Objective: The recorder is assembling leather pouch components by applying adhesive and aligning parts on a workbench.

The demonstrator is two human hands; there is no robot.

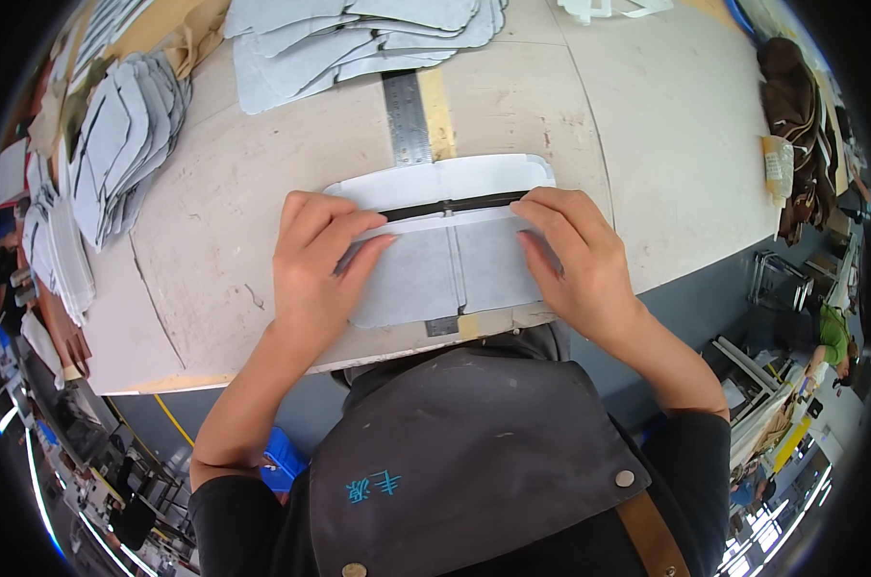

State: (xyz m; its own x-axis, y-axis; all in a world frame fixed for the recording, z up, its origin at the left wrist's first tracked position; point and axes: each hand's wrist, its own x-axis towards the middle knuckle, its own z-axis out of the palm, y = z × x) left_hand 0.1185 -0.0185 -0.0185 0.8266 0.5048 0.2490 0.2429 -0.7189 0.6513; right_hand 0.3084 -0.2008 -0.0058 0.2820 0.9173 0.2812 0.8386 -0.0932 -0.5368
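Observation:
In front of me, near the table's front edge, lies a pale grey panel (407, 274) with rounded corners and a seam down its middle. A narrow black strip (469, 204) runs across it from side to side, beside a lighter band. My left hand (320, 255) has bent fingers closed at the strip's left end, thumb low on the panel. At the other end, the fingers of my right hand (575, 255) are curled onto the strip, the thumb just below. My fingertips partly hide both strip ends.
Under the panel runs a metal ruler (407, 120) beside a yellowish strip (436, 111). Stacks of similar grey pieces (359, 43) lie at the back and on the left (128, 144). A small bottle (778, 168) and brown material (796, 115) sit at the right edge.

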